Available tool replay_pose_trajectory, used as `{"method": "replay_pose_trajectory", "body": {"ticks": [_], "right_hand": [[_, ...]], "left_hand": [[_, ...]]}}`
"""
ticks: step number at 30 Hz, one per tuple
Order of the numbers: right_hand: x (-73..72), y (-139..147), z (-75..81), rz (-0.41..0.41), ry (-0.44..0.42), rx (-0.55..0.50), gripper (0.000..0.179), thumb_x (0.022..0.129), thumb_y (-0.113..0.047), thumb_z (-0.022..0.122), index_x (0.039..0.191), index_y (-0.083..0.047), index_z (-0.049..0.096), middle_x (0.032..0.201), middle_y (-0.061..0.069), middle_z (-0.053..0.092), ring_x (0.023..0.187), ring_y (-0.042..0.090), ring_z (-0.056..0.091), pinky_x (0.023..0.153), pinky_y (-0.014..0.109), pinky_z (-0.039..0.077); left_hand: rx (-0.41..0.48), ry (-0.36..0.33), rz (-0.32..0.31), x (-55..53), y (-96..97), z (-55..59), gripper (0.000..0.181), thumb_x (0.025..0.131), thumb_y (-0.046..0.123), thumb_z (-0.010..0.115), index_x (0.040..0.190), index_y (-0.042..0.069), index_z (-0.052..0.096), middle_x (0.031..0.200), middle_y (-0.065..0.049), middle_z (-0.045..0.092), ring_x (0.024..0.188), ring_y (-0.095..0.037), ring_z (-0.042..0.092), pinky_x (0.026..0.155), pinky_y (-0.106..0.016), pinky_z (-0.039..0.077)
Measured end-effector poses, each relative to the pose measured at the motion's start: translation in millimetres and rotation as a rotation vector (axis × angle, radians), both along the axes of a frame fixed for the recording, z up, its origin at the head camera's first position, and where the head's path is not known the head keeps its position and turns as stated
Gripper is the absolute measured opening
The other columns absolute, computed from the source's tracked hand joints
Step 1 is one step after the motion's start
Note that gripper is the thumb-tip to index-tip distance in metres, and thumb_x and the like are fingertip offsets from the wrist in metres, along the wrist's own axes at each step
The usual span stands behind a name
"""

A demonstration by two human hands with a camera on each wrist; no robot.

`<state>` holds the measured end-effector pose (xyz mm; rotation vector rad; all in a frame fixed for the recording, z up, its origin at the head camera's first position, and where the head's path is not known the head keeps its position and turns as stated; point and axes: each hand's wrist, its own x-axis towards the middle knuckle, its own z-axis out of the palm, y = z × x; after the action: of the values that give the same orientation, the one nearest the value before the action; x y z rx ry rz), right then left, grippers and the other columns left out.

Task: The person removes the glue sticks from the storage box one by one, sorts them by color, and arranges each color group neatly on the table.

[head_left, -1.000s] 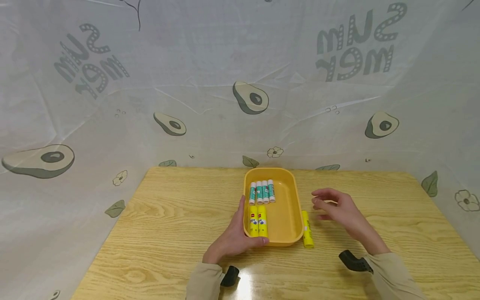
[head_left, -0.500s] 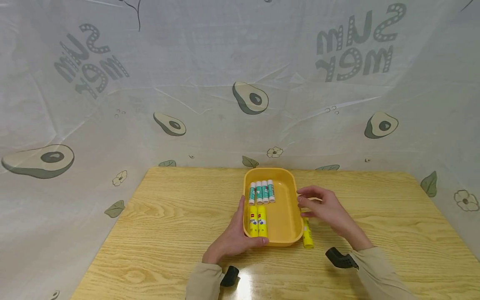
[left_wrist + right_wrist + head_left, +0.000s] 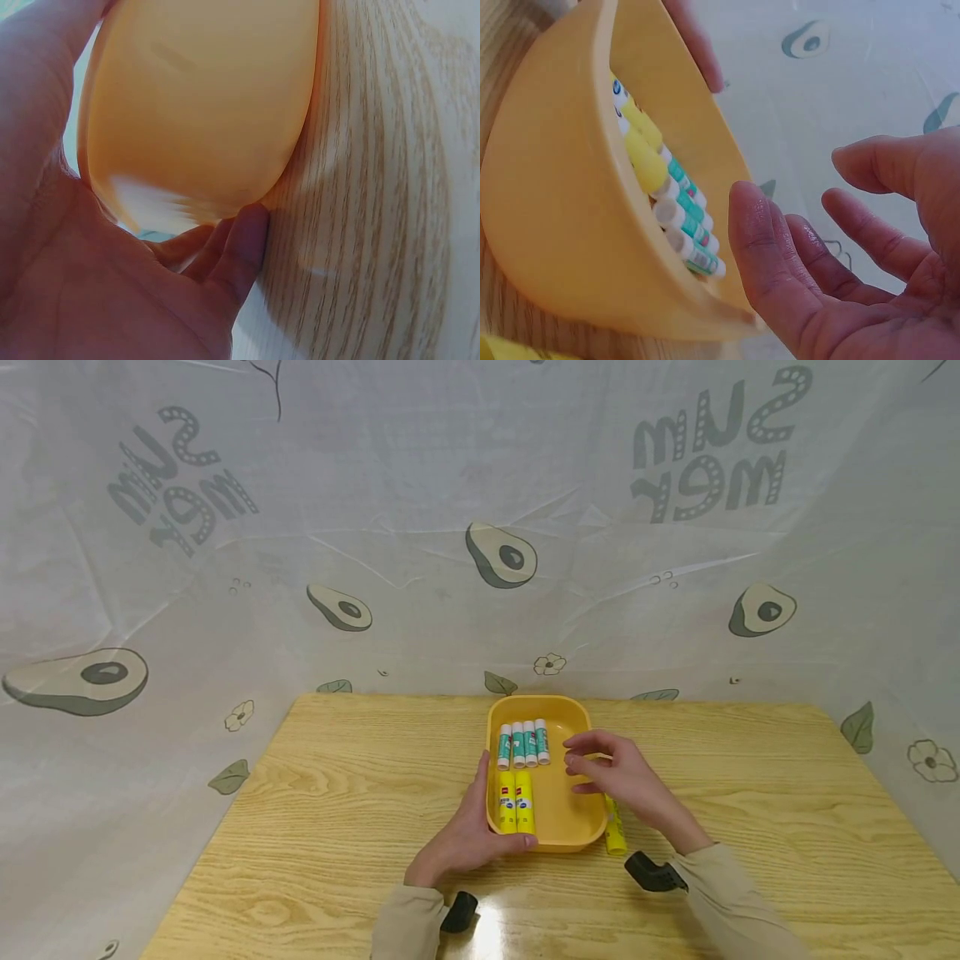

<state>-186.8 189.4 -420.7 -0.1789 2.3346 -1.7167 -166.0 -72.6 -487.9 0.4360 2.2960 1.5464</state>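
At its front left corner, my left hand [image 3: 471, 831] holds a yellow plastic tray [image 3: 573, 842], thumb along the front and fingers against the left side. Inside lie several glue sticks: a back row of small white-and-green glue sticks [image 3: 531, 743] and two larger yellow glue sticks [image 3: 524, 802] in front. Over the tray's right half hovers my right hand [image 3: 626, 781], fingers loosely bent and nothing between them. In the right wrist view, its thumb and fingertips [image 3: 751, 214] stand apart. Another yellow glue stick [image 3: 616, 833] lies outside, against the tray's right side, partly hidden by the right wrist.
The wooden table [image 3: 337, 793] carries everything. Behind it and at both sides hangs a pale curtain [image 3: 420, 635] printed with avocados. Black wrist mounts [image 3: 654, 872] sit at both sleeves.
My right hand has moved left, from beside the tray to above its right half, passing over the loose yellow glue stick. The left hand and the tray have stayed put.
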Motion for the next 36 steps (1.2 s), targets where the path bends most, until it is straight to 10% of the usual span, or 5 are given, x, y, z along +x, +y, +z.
{"method": "replay_pose_trajectory", "body": {"ticks": [36], "right_hand": [[-16.7,-62.5,-38.3,0.016,-0.203,0.161,0.044,0.092,-0.012,0.074,0.132,-0.004,0.058,0.108,0.015,0.061,0.080,0.021,0.067,0.069,0.034,0.063]], "left_hand": [[-0.080,0.057,-0.035,0.5,-2.1,1.3,0.123,0.083,0.051,0.082,0.166,0.030,-0.006,0.169,-0.010,0.016,0.148,-0.029,0.033,0.123,-0.056,0.030]]}}
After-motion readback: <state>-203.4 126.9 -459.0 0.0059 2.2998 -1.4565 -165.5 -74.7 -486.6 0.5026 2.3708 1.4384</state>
